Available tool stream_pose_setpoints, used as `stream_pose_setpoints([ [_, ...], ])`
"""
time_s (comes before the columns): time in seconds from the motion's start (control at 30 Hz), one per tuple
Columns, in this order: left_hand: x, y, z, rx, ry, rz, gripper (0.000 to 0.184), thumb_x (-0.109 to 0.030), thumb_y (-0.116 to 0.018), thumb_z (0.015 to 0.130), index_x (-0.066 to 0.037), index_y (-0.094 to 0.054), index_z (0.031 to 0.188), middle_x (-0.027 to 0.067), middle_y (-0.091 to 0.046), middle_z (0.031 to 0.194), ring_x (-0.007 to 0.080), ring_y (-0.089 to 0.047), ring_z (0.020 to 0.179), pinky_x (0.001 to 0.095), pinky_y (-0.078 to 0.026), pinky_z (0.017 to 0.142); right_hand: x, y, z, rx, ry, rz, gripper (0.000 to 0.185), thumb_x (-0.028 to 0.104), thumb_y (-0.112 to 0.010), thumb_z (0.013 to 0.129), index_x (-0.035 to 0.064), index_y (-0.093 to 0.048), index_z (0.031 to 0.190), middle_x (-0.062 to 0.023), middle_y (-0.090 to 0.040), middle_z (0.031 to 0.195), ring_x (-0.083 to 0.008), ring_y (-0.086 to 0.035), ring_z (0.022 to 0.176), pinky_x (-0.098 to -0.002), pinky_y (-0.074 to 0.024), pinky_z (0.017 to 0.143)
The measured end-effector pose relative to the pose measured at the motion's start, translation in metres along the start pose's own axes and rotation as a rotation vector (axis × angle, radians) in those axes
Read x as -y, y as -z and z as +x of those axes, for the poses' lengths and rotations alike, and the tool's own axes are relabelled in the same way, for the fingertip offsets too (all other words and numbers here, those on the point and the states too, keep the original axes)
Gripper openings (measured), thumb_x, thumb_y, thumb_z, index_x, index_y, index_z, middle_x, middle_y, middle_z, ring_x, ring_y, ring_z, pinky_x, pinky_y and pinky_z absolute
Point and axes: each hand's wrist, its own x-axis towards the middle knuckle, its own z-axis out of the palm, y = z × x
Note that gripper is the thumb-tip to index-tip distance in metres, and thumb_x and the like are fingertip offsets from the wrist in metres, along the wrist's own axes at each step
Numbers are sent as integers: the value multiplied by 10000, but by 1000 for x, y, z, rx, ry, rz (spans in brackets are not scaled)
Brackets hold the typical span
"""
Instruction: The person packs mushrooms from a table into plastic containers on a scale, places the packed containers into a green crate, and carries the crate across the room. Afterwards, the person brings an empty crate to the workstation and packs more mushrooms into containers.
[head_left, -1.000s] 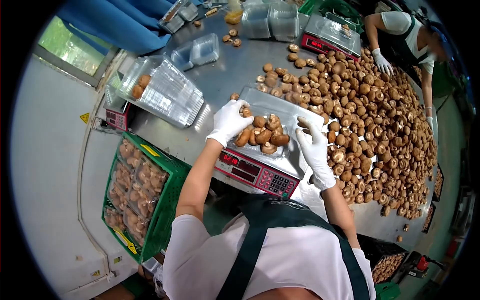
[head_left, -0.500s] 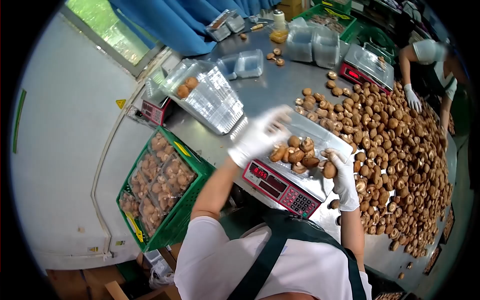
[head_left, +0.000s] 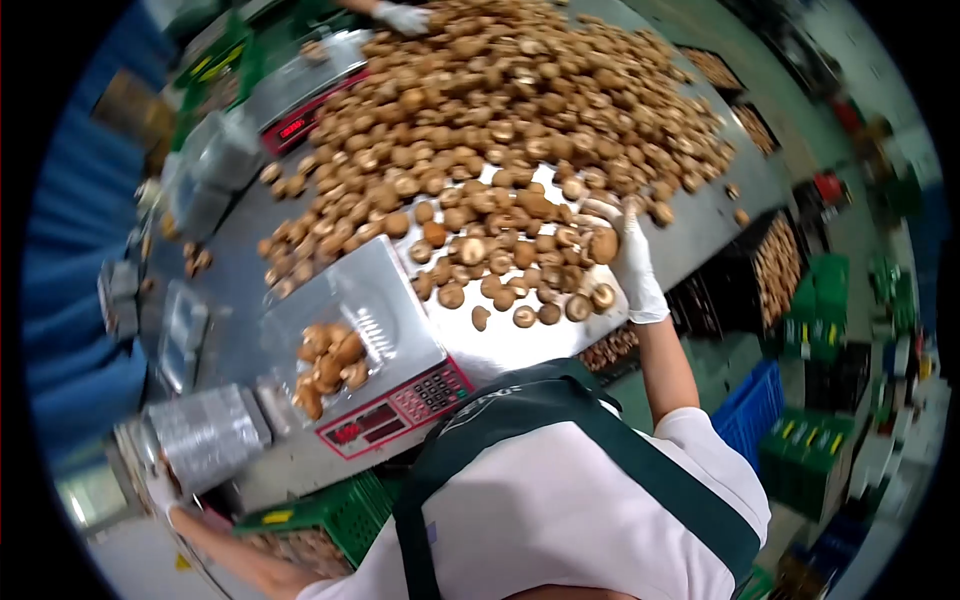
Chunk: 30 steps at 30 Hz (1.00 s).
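Note:
My right hand [head_left: 637, 262], in a white glove, is closed around a brown-capped shiitake mushroom [head_left: 604, 245] at the right side of the mushroom pile [head_left: 520, 110]. Far to the left, my gloved left hand [head_left: 163, 487] is at the outer end of a stack of clear plastic trays [head_left: 207, 438]; its fingers are blurred and partly hidden. Between the hands is a red-edged digital scale [head_left: 375, 285]. On its platform sits a clear tray with several mushrooms [head_left: 330, 365]. Loose mushrooms [head_left: 500, 262] lie on the metal table right of the scale.
A green crate [head_left: 320, 520] with packed mushrooms stands below the table's near edge. Across the table are a second scale [head_left: 300, 110] and a co-worker's gloved hand [head_left: 402, 18]. More clear trays [head_left: 185, 330] lie at left. Crates [head_left: 775, 260] stand beyond the right edge.
The view has swung to the right. My left hand has moved from above the scale to the tray stack. My right hand, with a mushroom, has moved from the scale to the pile.

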Motion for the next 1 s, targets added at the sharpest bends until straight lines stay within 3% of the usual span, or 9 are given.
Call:
stream_pose_setpoints([
  [0.13, 12, -7, 46, 10, 72, -90, 472, -360, -603, 820, 33, -576, 1080, 176, -624, 976, 281, -591, 874, 345, -444, 781, 13, 11, -24, -32, 139, -229, 778, 631, -209, 883, -35, -473, 1186, -141, -589, 1044, -181, -589, 913, -269, -497, 776],
  [0.2, -22, -9, 19, -6, 302, -596, 404, -273, -637, 805, 45, -588, 1050, 143, -623, 942, 234, -590, 860, 312, -448, 771, 17, 21, -30, -80, 232, -364, 803, 649, -194, 872, -34, -489, 1175, -144, -598, 1036, -180, -597, 885, -282, -499, 777],
  [0.33, -84, -2, -8, 55, 52, -394, 332, -165, -646, 790, 73, -594, 1015, 123, -619, 914, 180, -565, 799, 281, -449, 718, 10, 101, -41, -440, 164, -942, 508, 443, -378, 928, 11, -630, 1014, -134, -672, 841, -203, -640, 747, -315, -497, 681],
  [0.47, -117, 1, -19, 42, -37, 125, 357, -179, -662, 719, 53, -627, 988, 103, -655, 837, 157, -575, 724, 283, -455, 679, 26, 163, -64, -460, -420, -1887, 355, 371, -528, 832, 35, -643, 847, -193, -623, 791, -324, -617, 755, -400, -481, 662],
  [0.6, -125, 5, -22, -198, 87, 172, 399, -229, -646, 698, 36, -617, 994, 189, -656, 891, 270, -632, 791, 339, -470, 728, 16, 164, -67, -515, -226, -1771, 364, 394, -539, 812, 59, -660, 883, -182, -640, 805, -330, -621, 783, -429, -481, 698],
  [0.63, -132, 11, -27, -370, -154, 153, 473, -290, -647, 698, 29, -601, 1045, 207, -644, 934, 298, -632, 853, 348, -469, 778, 12, 156, -62, -472, -174, -1724, 348, 377, -552, 809, 59, -659, 901, -177, -642, 809, -333, -619, 796, -412, -483, 701],
  [0.7, -194, 10, -52, -516, -99, -11, 423, -209, -663, 735, -2, -588, 1096, 140, -628, 1066, 241, -600, 963, 314, -438, 866, 7, 131, -50, -414, -52, -1574, 333, 353, -558, 824, 62, -652, 955, -173, -646, 845, -321, -626, 819, -378, -485, 718],
  [0.77, -268, -11, -89, -293, -253, -439, 343, -72, -616, 778, -7, -574, 1112, 79, -616, 1064, 179, -569, 947, 283, -423, 871, -2, 102, -34, -326, 65, -1461, 320, 332, -560, 844, 63, -646, 994, -176, -648, 885, -297, -636, 841, -358, -484, 744],
  [1.0, -376, -121, -179, 432, -440, -392, 402, -125, -644, 724, -98, -594, 1122, 105, -608, 1080, 180, -588, 937, 287, -451, 836, -10, -10, -7, 106, 153, -1280, 295, 267, -602, 842, 39, -626, 1029, -190, -646, 897, -311, -629, 866, -341, -477, 754],
])
